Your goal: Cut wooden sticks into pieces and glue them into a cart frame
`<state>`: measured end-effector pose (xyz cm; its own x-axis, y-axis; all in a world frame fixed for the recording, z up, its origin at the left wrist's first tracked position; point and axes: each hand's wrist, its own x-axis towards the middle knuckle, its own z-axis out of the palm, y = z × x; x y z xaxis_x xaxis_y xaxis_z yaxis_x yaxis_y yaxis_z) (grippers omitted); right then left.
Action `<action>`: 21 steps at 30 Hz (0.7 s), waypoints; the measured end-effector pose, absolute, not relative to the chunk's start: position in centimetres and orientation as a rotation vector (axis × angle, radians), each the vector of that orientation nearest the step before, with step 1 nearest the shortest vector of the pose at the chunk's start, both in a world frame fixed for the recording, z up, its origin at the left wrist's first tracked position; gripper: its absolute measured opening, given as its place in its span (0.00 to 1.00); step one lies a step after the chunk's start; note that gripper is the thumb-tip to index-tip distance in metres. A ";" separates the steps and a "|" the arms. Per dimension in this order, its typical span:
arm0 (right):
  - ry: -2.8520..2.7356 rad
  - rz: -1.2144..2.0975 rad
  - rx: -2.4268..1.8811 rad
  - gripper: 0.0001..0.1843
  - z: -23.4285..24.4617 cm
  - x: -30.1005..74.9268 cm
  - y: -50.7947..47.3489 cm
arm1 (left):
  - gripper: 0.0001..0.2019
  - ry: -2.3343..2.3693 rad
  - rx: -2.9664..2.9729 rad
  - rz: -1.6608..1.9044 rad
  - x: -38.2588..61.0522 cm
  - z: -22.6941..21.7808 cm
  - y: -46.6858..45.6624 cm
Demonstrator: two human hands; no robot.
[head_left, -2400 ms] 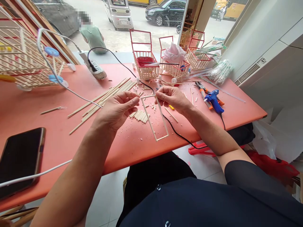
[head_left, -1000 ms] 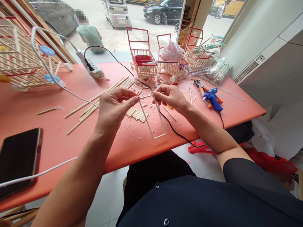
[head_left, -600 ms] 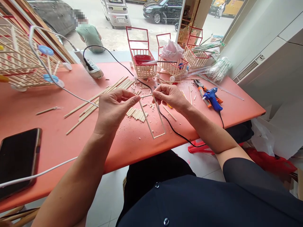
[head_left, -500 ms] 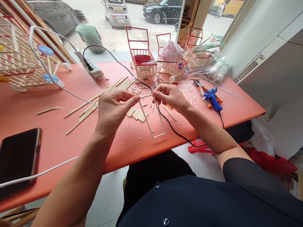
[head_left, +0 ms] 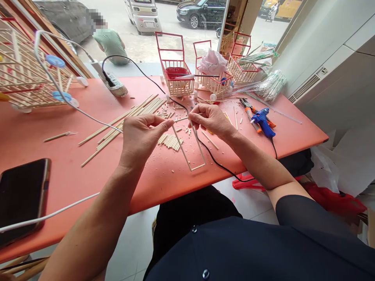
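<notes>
A thin rectangular frame of pale sticks (head_left: 187,152) hangs tilted just above the orange table (head_left: 73,164), held by its top corners. My left hand (head_left: 142,136) pinches the upper left corner and my right hand (head_left: 211,119) pinches the upper right corner. Both hands are closed on it. Under the frame lie a small heap of short cut sticks (head_left: 171,141) and scattered crumbs. A bundle of long sticks (head_left: 123,121) lies to the left of my left hand.
A blue glue gun (head_left: 263,121) with a black cord and orange-handled pliers (head_left: 249,111) lie at right. Small stick carts (head_left: 175,74) stand at the back, a larger one (head_left: 26,74) at far left. A black phone (head_left: 20,195) with a white cable lies near left.
Both hands and the stick frame have drifted slightly left and toward me since the earliest frame. The grip on the two corners is unchanged.
</notes>
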<state>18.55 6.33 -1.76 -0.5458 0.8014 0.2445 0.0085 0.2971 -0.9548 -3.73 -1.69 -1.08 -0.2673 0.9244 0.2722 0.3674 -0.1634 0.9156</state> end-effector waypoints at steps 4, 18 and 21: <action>-1.793 1.334 -0.776 0.31 -1.5 18.6 6.2 | 0.15 1.421 1.330 1.455 -4.3 -0.8 -1.6; -1.770 1.431 -0.735 0.35 -1.3 18.4 6.2 | 0.25 0.945 0.766 1.137 -4.1 -1.2 -1.0; -1.775 1.439 -0.728 0.35 -1.2 18.5 6.1 | 0.26 0.933 0.800 1.126 -4.3 -1.4 -0.9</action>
<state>18.46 6.14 -1.21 -0.5766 0.7959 0.1846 -0.0161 0.2148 -0.9765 -4.33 -0.91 -1.43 0.1563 0.9668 -0.2020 -0.3779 0.2475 0.8922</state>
